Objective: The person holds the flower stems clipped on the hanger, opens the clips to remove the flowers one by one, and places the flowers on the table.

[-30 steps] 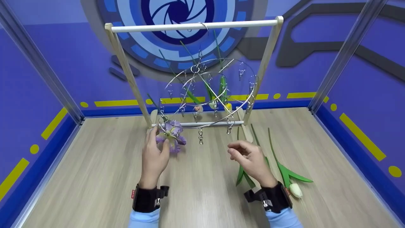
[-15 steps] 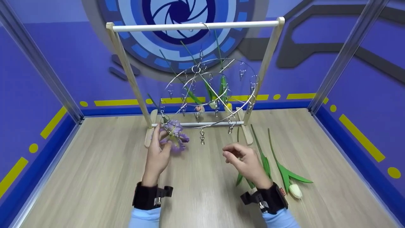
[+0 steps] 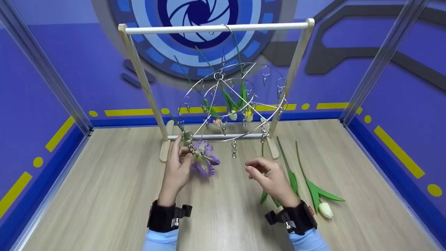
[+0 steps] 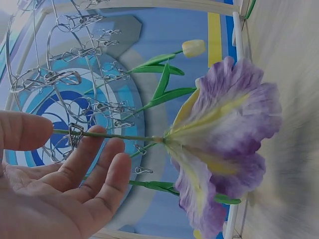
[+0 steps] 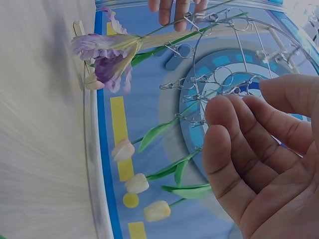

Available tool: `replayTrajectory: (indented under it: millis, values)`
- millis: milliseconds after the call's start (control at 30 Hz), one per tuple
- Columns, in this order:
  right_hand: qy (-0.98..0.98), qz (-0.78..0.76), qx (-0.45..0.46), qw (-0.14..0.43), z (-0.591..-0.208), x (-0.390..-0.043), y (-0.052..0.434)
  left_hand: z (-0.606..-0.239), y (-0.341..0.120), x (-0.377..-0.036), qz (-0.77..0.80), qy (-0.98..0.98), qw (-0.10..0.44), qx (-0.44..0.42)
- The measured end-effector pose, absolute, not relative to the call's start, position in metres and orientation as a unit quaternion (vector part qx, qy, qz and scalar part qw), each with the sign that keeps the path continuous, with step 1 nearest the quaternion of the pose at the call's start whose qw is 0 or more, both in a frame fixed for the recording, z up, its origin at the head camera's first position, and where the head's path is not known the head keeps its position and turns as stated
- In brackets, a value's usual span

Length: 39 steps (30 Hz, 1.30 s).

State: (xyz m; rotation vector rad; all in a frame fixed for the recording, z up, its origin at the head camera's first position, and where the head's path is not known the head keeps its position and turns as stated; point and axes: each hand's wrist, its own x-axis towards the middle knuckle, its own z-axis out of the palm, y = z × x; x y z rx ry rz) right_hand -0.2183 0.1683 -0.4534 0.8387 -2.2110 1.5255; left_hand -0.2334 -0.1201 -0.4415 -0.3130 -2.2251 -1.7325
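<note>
A purple iris (image 3: 205, 158) hangs bloom-down from a metal clip (image 4: 76, 133) on the round wire hanger (image 3: 240, 132). My left hand (image 3: 177, 170) is beside it at the hanger's near left. In the left wrist view its fingers are loosely bent behind the stem (image 4: 122, 136), the index finger right at the clip, while the thumb stays apart from the fingers. My right hand (image 3: 270, 176) hovers in front of the hanger, fingers loosely curled with nothing between them. Pale tulips (image 5: 136, 183) and a yellow one (image 3: 248, 115) hang head-down at the hanger's far side.
A wooden stand (image 3: 148, 87) carries the hanger by a hook on its white top bar (image 3: 181, 29). Right of my right hand, a white tulip (image 3: 325, 210) lies on the table (image 3: 104, 195). Other green stems (image 3: 292, 179) lie partly beneath that hand. Patterned walls enclose the table.
The hanger has turned: the iris and near clips have swung right, while the far tulips have shifted slightly left. My left hand has moved right with the iris; my right hand moved slightly left, then stayed.
</note>
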Motion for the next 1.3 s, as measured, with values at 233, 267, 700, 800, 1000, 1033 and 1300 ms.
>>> replayTrajectory:
  millis: [233,267,700,800,1000,1033,1300]
  values:
    - [-0.775,0.528,0.300,0.175,-0.453,-0.218,0.166,-0.436,-0.116,-0.229,-0.601,-0.776,0.146,-0.122]
    - [-0.775,0.528,0.300,0.175,-0.454,-0.218,0.166,-0.436,-0.116,-0.228,-0.598,-0.779,0.144,-0.123]
    - [-0.786,0.532,0.278,0.151,-0.453,-0.215,0.164,-0.432,-0.100,-0.221,-0.579,-0.791,0.122,-0.156]
    - [-0.787,0.532,0.276,0.147,-0.453,-0.215,0.162,-0.433,-0.095,-0.220,-0.576,-0.793,0.114,-0.163]
    - [-0.788,0.531,0.274,0.150,-0.457,-0.215,0.156,-0.433,-0.085,-0.217,-0.562,-0.800,0.116,-0.176]
    - [-0.788,0.529,0.275,0.153,-0.458,-0.215,0.155,-0.433,-0.083,-0.217,-0.562,-0.798,0.120,-0.181]
    - [-0.780,0.513,0.311,0.179,-0.461,-0.216,0.145,-0.433,-0.069,-0.212,-0.574,-0.778,0.125,-0.222]
